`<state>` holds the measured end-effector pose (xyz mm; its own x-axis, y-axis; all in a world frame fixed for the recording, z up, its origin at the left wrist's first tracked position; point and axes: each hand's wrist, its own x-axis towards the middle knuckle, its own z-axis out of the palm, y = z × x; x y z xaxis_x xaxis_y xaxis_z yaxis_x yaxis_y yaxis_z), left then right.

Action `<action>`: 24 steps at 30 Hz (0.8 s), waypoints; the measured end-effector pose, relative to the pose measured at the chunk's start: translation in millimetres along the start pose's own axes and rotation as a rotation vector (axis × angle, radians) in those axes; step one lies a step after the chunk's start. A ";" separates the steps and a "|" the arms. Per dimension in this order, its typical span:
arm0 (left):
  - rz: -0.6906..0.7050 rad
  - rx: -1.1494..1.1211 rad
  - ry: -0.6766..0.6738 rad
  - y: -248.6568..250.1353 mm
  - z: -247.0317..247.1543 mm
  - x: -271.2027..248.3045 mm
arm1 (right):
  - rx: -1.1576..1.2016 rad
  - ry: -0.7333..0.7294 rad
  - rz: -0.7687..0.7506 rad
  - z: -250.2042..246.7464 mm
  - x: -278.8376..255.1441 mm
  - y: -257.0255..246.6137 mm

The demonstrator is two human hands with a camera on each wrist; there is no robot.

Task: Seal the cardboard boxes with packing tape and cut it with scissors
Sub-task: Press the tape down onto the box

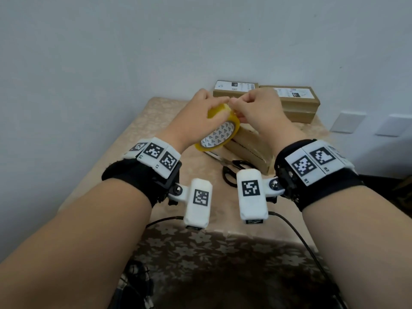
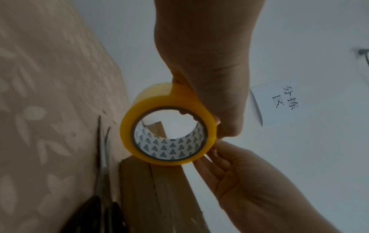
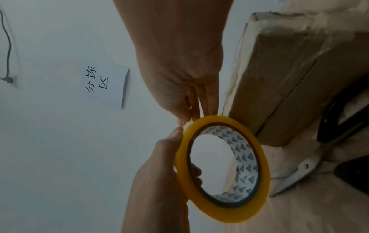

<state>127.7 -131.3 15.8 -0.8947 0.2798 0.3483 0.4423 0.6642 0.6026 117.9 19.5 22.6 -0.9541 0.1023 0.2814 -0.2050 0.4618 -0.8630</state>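
My left hand (image 1: pixel 198 117) grips a yellow packing tape roll (image 1: pixel 231 128) and holds it up above the table; its core is white with a triangle print. My right hand (image 1: pixel 252 108) pinches at the roll's top outer edge, fingertips against my left fingertips. In the left wrist view my left hand (image 2: pixel 209 94) wraps the tape roll (image 2: pixel 127 126) and my right hand (image 2: pixel 235 170) touches its rim. The right wrist view shows my right hand (image 3: pixel 185 110) pinching on the tape roll (image 3: pixel 263 173). Under the roll lies a cardboard box (image 1: pixel 249 146), and black-handled scissors (image 1: pixel 234 172) lie beside it.
Two more cardboard boxes (image 1: pixel 236 88) (image 1: pixel 296 101) with white labels stand at the table's back against the wall. A beige floral cloth (image 1: pixel 156 121) covers the table. Wall sockets (image 1: pixel 347 122) sit to the right. A handwritten paper (image 3: pixel 103 83) hangs on the wall.
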 end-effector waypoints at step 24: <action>0.099 0.412 -0.123 -17.0 1.9 7.2 | -0.388 0.057 0.042 -18.2 39.3 23.4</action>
<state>113.6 -139.2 6.7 -0.8613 0.4195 0.2868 0.4862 0.8444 0.2251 79.5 50.4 21.1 -0.9442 0.1718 0.2810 -0.0576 0.7539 -0.6545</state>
